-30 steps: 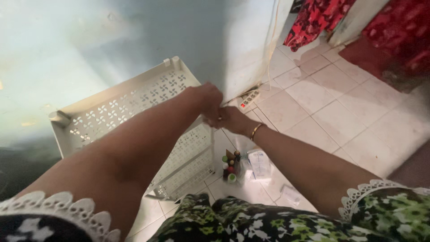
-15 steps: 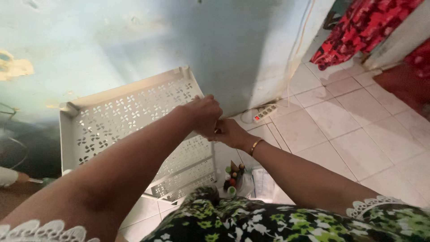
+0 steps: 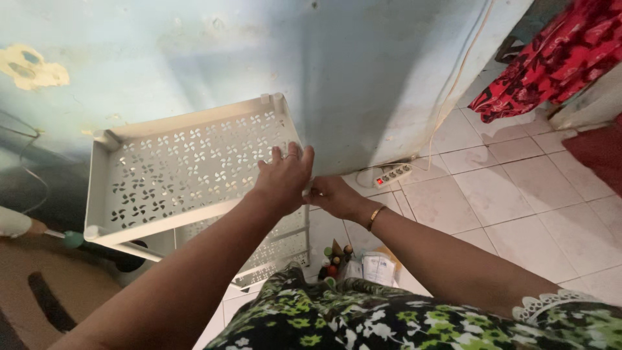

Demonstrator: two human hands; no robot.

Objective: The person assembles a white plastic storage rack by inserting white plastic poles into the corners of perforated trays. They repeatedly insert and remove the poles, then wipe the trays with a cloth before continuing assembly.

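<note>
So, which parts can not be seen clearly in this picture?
- Head view: the right hand fingertips, hidden behind the left hand at the rack corner.
- Lower shelves: mostly covered by the left arm.
- Small bottles on the floor: too small, partly behind the dress.
- Green-tipped stick: cut by the left edge.

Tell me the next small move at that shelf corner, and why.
Probably press the left hand down while the right hand steadies the corner: the left palm lies flat on the white perforated shelf, and the right grips beneath its near corner.
</note>
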